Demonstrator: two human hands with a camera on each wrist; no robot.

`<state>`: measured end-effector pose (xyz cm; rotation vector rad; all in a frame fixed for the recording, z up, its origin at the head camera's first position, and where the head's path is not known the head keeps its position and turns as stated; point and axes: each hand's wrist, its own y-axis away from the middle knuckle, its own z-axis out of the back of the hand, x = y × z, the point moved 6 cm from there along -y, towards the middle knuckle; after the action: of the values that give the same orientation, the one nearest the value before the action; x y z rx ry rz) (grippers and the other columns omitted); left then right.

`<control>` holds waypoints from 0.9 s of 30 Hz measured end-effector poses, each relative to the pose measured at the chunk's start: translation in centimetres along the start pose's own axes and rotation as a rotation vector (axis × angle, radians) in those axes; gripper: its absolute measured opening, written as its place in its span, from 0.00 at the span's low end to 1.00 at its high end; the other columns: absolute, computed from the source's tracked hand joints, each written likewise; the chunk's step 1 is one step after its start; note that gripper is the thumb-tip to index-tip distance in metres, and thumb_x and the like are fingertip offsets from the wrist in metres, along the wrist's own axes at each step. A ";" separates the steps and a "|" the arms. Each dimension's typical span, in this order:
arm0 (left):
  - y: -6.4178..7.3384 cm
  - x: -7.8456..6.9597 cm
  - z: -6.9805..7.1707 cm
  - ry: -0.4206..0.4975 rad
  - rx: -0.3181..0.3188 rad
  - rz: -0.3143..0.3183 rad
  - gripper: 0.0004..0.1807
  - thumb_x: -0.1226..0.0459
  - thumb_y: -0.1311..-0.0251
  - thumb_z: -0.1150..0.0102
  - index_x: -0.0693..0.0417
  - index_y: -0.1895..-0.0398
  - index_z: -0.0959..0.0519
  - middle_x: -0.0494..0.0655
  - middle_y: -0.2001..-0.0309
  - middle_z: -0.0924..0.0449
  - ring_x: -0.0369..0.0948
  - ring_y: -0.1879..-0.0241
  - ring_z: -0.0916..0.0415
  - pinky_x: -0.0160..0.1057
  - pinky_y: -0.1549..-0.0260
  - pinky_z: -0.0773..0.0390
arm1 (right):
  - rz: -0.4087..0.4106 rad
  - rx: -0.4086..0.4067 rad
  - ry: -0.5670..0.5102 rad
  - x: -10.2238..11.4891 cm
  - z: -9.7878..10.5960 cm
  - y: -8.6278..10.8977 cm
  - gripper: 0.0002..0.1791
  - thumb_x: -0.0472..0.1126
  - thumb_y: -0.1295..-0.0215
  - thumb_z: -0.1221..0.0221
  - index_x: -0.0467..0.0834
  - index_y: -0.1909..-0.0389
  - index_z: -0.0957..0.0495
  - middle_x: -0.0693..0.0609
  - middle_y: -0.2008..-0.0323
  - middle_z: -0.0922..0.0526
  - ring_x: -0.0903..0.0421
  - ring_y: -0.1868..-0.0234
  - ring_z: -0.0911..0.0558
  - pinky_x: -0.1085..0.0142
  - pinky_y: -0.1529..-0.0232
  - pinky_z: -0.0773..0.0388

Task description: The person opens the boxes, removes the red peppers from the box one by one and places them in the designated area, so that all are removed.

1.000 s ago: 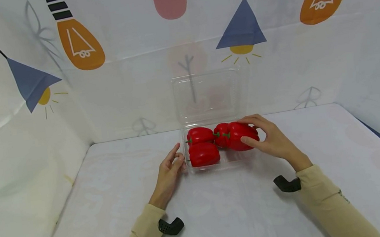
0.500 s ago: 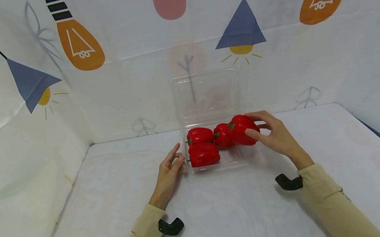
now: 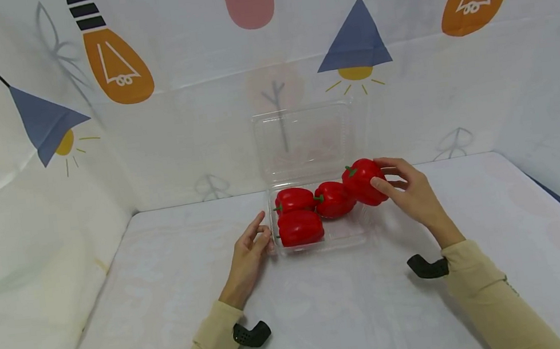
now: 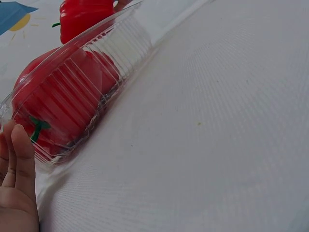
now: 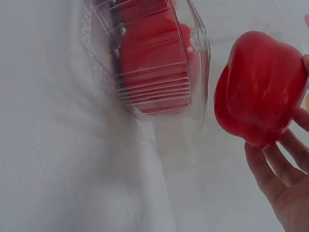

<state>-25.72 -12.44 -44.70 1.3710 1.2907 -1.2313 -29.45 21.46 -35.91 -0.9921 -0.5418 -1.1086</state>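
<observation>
My right hand (image 3: 411,188) grips a red bell pepper (image 3: 365,182) with a green stem, raised above the back right of a clear plastic clamshell box (image 3: 344,241). In the right wrist view, fingers curve round the lower end of that bell pepper (image 5: 260,87), apart from the box wall. Several other red bell peppers lie in the box: two on the left (image 3: 300,227), and one (image 3: 333,200) beside them. At the box's left wall rests my left hand (image 3: 248,258), its fingers mostly extended. The left wrist view shows its fingertips (image 4: 21,140) at the clear wall.
The box's clear lid (image 3: 307,142) stands raised at the back, in front of a white printed cloth wall (image 3: 191,127). A white cloth covers the table (image 3: 317,314). Black wrist devices (image 3: 253,334) are on both sleeves.
My right hand has lifted the bell pepper up and to the right, uncovering more of the one beneath it. The held pepper has tilted. My left hand has stayed at the box.
</observation>
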 end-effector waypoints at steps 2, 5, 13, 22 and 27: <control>0.1 0.0 -0.1 0.028 0.010 0.005 0.30 0.64 0.35 0.46 0.51 0.30 0.40 0.45 0.57 0.31 0.33 0.69 0.29 0.26 0.66 0.24 | -0.017 -0.007 -0.007 -0.2 0.1 0.0 0.26 0.46 0.35 0.42 0.51 0.36 0.33 0.50 0.40 0.28 0.58 0.45 0.27 0.84 0.55 0.27; 0.1 0.0 -0.1 0.064 0.026 0.017 0.30 0.64 0.35 0.47 0.52 0.29 0.41 0.45 0.57 0.32 0.33 0.69 0.29 0.26 0.66 0.23 | -0.045 -0.026 -0.021 -0.5 0.3 0.0 0.26 0.47 0.35 0.43 0.49 0.36 0.34 0.48 0.40 0.28 0.55 0.45 0.27 0.83 0.57 0.26; 0.1 0.1 -0.1 0.093 0.048 0.022 0.31 0.65 0.35 0.47 0.52 0.29 0.42 0.44 0.57 0.32 0.33 0.68 0.29 0.27 0.66 0.22 | -0.122 -0.067 -0.043 -1.5 0.9 -0.1 0.27 0.50 0.33 0.45 0.49 0.35 0.35 0.47 0.39 0.29 0.56 0.45 0.27 0.82 0.60 0.24; 0.1 0.0 -0.2 0.135 0.068 0.032 0.33 0.65 0.35 0.46 0.54 0.28 0.44 0.43 0.58 0.32 0.32 0.69 0.28 0.26 0.70 0.22 | -0.199 -0.074 -0.115 -3.0 1.0 -0.1 0.30 0.52 0.32 0.48 0.45 0.33 0.39 0.41 0.39 0.32 0.65 0.52 0.26 0.79 0.61 0.22; 0.1 0.1 -0.2 0.134 0.074 0.039 0.32 0.65 0.35 0.47 0.53 0.28 0.44 0.43 0.58 0.32 0.32 0.69 0.28 0.26 0.69 0.21 | -0.244 -0.065 -0.102 -3.9 1.0 0.0 0.32 0.56 0.32 0.49 0.44 0.33 0.40 0.39 0.38 0.33 0.64 0.52 0.27 0.79 0.61 0.22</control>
<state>-25.56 -12.21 -44.73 1.5471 1.3147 -1.1883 -30.85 24.20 -38.48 -1.0628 -0.7280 -1.3032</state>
